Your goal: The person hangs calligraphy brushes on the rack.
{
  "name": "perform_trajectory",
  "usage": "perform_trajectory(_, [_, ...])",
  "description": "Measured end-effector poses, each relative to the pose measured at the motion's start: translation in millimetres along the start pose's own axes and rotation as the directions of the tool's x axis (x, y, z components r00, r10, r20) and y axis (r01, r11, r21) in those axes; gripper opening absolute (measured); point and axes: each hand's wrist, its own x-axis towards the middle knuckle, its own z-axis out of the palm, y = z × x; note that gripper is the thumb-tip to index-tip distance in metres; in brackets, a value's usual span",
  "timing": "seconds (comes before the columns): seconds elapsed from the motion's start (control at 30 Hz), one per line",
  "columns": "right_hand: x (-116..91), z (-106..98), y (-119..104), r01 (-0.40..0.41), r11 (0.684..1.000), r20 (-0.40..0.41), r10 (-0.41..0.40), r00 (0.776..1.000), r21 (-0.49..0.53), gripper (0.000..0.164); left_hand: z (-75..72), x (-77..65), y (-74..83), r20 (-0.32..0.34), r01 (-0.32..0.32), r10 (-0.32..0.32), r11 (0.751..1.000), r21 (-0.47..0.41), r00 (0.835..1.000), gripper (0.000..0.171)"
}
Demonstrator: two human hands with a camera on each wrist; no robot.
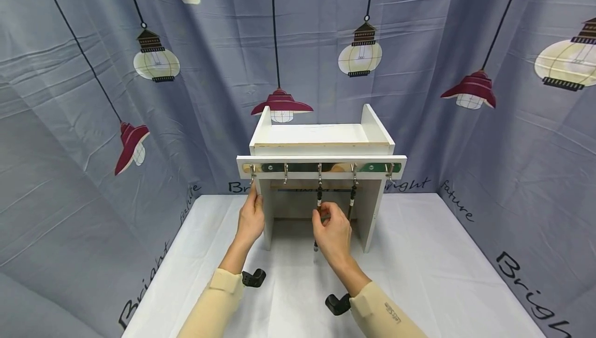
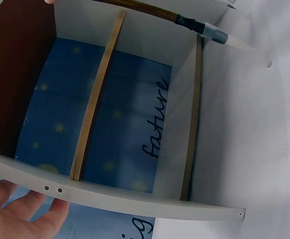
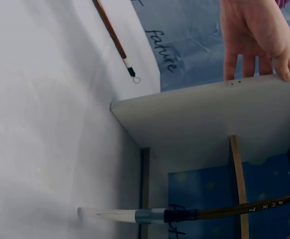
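A white wooden shelf unit [image 1: 321, 149] stands on the table, with a row of metal hooks along its front rail. My left hand [image 1: 251, 219] grips the front edge of its left side panel [image 2: 120, 191], thumb at the edge and fingers along the outer face. From the middle hook hangs a brown-handled calligraphy brush [image 3: 224, 211], white bristles down. My right hand [image 1: 332, 232] pinches this brush by the handle. Another brush [image 1: 352, 198] hangs from the hook just right of it, partly hidden by that hand.
Another brush [image 3: 112, 37], with a loop at its end, lies on the white tabletop [image 1: 447, 276] in the right wrist view. A patterned blue-grey curtain [image 1: 223, 43] surrounds the table. Black camera mounts [image 1: 253, 278] sit at both wrists.
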Motion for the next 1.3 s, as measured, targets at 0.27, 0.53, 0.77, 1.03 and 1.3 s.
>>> perform_trajectory(0.27, [3, 1, 2, -0.014, 1.000, 0.018, 0.015, 1.000, -0.016, 0.013, -0.3, 0.8, 0.0, 0.010, 0.005, -0.005, 1.000, -0.004, 1.000, 0.055])
perform_trajectory(0.53, [2, -2, 0, -0.014, 1.000, 0.046, 0.015, 0.999, -0.015, 0.020, -0.4, 0.3, -1.0, 0.002, -0.007, 0.007, 1.000, 0.000, 1.000, 0.055])
perform_trajectory(0.77, [-4, -14, -3, 0.018, 1.000, 0.014, -0.018, 1.000, -0.005, 0.028, 0.0, 1.2, -1.5, 0.008, 0.000, 0.000, 1.000, 0.000, 1.000, 0.055])
perform_trajectory(1.03, [-5, -41, -5, 0.099, 0.995, -0.007, -0.099, 0.995, -0.026, 0.034, -1.2, 2.0, -0.3, 0.015, -0.001, 0.001, 1.000, -0.013, 1.000, 0.055])
perform_trajectory(1.3, [-2, -73, 21, 0.137, 0.986, -0.060, -0.143, 0.988, -0.094, 0.037, -1.3, 1.1, -0.9, 0.007, -0.009, 0.009, 1.000, -0.013, 1.000, 0.055])
